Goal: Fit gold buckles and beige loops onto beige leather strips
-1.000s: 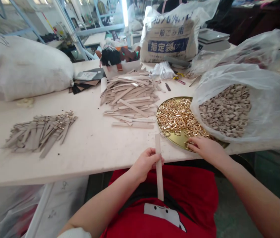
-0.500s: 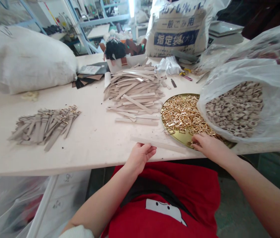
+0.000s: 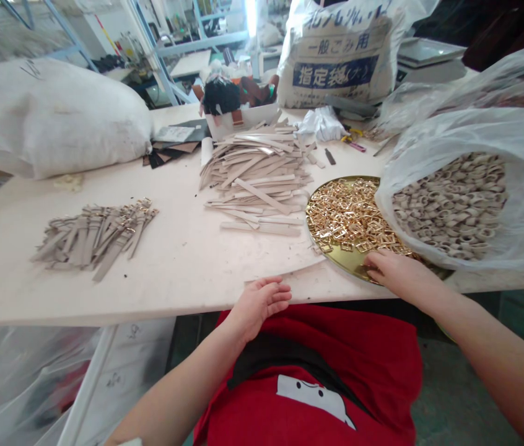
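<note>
Head view: right hand (image 3: 399, 274) curled on gold buckles (image 3: 350, 217) in a brass tray (image 3: 346, 261); left hand (image 3: 259, 303) open beside a leather strip (image 3: 285, 269).

The clear plastic bag (image 3: 471, 124) at 3 o'clock runs off the right edge, and its mouth hides the far side of the brass tray (image 3: 342, 264). The right hand (image 3: 399, 275) covers the tray's near rim, so whether it holds a buckle is hard to tell. The printed sack (image 3: 336, 56) at 1 o'clock is cut off by the top edge. Beside it, a small yellow object (image 3: 352, 137) is too small to name. The metal shelving (image 3: 164, 49) at 11 o'clock is blurred.
</note>
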`<state>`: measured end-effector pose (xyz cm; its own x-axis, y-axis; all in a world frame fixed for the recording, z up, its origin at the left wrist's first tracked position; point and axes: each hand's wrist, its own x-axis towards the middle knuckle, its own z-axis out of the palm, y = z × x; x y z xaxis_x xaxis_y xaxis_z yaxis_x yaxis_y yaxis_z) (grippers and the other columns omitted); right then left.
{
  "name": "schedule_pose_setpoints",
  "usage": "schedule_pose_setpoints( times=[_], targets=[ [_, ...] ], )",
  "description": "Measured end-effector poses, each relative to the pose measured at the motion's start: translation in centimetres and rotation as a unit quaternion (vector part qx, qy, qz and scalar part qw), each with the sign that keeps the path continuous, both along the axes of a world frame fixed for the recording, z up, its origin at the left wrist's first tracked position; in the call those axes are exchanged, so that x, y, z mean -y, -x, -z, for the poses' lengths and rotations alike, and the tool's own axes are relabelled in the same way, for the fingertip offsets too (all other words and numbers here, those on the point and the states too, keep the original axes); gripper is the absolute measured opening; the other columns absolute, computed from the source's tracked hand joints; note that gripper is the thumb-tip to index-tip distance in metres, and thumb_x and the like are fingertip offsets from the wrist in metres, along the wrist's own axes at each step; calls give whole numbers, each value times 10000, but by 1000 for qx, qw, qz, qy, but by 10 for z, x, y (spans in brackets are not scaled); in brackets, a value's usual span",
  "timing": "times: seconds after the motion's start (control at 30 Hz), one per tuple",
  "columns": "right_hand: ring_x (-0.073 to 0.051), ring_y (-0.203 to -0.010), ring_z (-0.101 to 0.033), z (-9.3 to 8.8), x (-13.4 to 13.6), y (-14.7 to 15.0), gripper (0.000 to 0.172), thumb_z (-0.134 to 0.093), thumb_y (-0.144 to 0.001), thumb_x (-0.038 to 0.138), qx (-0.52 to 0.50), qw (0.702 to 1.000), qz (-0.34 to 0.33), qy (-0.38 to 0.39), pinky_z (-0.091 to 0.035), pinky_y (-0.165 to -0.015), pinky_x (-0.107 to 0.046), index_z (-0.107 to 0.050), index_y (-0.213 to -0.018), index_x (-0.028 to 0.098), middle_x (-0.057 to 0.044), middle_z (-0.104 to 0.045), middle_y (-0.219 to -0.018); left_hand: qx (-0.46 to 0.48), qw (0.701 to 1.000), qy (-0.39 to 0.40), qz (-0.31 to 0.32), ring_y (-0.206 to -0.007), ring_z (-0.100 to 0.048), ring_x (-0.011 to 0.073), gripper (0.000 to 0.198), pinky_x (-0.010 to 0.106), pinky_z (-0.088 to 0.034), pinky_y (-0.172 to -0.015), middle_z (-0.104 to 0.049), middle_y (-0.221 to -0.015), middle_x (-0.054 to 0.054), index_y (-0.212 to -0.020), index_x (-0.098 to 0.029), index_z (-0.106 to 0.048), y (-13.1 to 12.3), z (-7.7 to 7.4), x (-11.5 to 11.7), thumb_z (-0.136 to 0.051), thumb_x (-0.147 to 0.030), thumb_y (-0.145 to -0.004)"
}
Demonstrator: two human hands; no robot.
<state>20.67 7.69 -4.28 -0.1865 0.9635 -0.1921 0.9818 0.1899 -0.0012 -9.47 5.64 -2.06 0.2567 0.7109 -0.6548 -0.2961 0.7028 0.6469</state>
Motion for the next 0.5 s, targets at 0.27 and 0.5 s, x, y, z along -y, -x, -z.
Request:
schedule_pose_setpoints(
  times=[0.27, 0.5],
  targets=[
    [-229, -778, -603, 9, -2, -4, 156, -398, -789, 188, -14, 1000, 2, -14, -407, -650, -321, -554, -794, 190, -80, -638, -826, -319, 887, -302, 144, -673, -553, 128, 151, 250, -446, -666, -627, -788, 30, -882, -182, -594, 13, 8, 0, -509, -231, -767],
    [-253, -840, -599, 9, 1, -6, 191, -422, -767, 171, -43, 997, 25, -51, -426, -714, -349, -557, -901, 182, -102, -642, -911, -525, 765, -353, 119, -848, -560, 187, 257, 313, -423, -782, -623, -955, 84, -997, -161, -586, 67, 10, -10, -431, -253, -813]
  ],
)
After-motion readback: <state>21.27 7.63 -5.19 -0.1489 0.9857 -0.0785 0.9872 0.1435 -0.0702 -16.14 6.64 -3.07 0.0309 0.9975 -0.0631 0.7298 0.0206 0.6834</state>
